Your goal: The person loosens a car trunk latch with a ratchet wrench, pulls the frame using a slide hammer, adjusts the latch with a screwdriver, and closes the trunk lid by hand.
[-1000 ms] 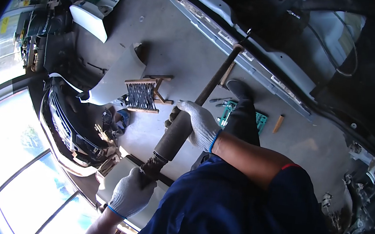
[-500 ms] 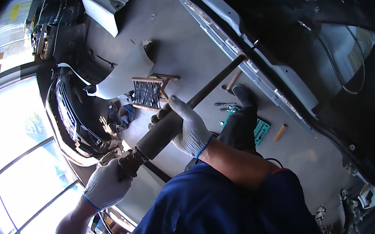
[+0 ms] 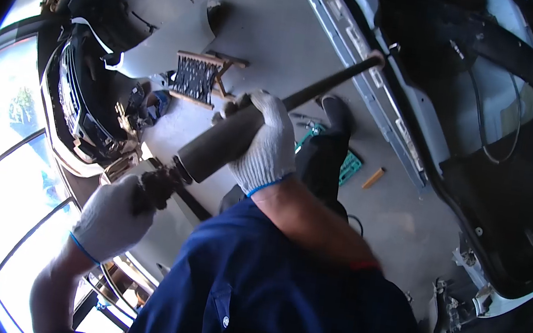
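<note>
Grey workshop floor (image 3: 399, 231) — slide hammer (image 3: 215, 149) inside tightly curled fingers (image 3: 264, 102) of both hands (image 3: 117, 215) (image 3: 271, 143).

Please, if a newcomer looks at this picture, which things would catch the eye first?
Probably the long dark tool slanting across the middle, its lower end in the gloved left hand, its thick part in the gloved right hand. Then the large car body at upper right, and the small folding stool on the floor, left of centre.
</note>
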Tool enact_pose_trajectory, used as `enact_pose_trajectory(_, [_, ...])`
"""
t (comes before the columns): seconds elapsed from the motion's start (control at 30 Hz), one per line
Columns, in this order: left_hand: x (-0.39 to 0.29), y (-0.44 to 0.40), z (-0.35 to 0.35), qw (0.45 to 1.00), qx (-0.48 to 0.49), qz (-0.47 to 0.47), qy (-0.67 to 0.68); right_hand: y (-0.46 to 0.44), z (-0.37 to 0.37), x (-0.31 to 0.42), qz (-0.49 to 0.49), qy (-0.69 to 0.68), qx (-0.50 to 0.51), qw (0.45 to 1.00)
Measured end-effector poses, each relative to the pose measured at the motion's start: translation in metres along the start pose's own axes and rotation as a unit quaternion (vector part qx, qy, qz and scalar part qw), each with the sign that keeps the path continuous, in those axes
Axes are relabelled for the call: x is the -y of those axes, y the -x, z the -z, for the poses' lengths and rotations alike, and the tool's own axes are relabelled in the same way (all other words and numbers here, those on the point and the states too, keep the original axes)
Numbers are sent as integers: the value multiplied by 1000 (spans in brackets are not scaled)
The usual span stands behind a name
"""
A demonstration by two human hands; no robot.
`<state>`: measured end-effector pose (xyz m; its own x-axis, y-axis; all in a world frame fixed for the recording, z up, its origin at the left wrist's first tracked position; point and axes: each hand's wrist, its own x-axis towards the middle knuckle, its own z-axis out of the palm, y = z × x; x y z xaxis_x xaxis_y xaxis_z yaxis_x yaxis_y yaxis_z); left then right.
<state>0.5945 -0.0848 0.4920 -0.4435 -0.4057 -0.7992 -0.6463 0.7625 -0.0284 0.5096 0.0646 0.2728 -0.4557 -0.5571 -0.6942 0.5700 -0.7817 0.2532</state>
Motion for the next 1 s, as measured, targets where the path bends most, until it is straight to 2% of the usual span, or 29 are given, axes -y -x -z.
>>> enact_pose_trajectory(0.03, [5, 12, 11, 995, 72, 66, 38, 6, -13, -34, -149, 57, 49, 986])
enact_pose_trajectory(0.1, [31, 58, 10, 995, 5, 102, -19, 23, -24, -71, -171, 76, 47, 981])
enact_pose_trajectory(0.17, [56, 89, 4, 993, -87, 82, -11, 29, -29, -95, -226, 94, -12, 970])
enact_pose_trajectory(0.23, [71, 91, -11, 992, -94, 86, 14, 42, -22, -88, -271, 116, 17, 955])
enact_pose_trajectory(0.27, [78, 88, -20, 992, -82, 90, 28, 45, -16, -81, -242, 141, 47, 959])
enact_pose_trajectory(0.3, [93, 78, -43, 991, -117, 20, 59, 42, -6, -71, -207, 166, 78, 961])
enact_pose_trajectory(0.37, [70, 57, -60, 993, -78, -2, 84, 35, 16, -44, -162, 188, 80, 965])
enact_pose_trajectory(0.43, [44, 35, -65, 997, -35, -35, 55, 32, 25, -9, -132, 188, -12, 973])
enact_pose_trajectory(0.5, [19, 12, -70, 999, -6, -44, 16, 23, 42, 24, -115, 168, -12, 979])
enact_pose_trajectory(0.57, [5, -4, -75, 997, 20, -63, 41, 20, 37, 43, -93, 179, -62, 978])
enact_pose_trajectory(0.63, [4, -10, -81, 995, 26, -78, 54, 8, 44, 51, -99, 171, -48, 979])
enact_pose_trajectory(0.73, [-19, -4, -67, 998, 31, -47, 1, -3, 46, 55, -111, 166, -10, 980])
enact_pose_trajectory(0.87, [-23, 11, -56, 999, 19, -24, 11, 1, 38, 40, -126, 179, -10, 976])
enact_pose_trajectory(1.0, [-32, 18, -41, 999, 23, -3, -34, 11, 28, 31, -59, 67, 63, 994])
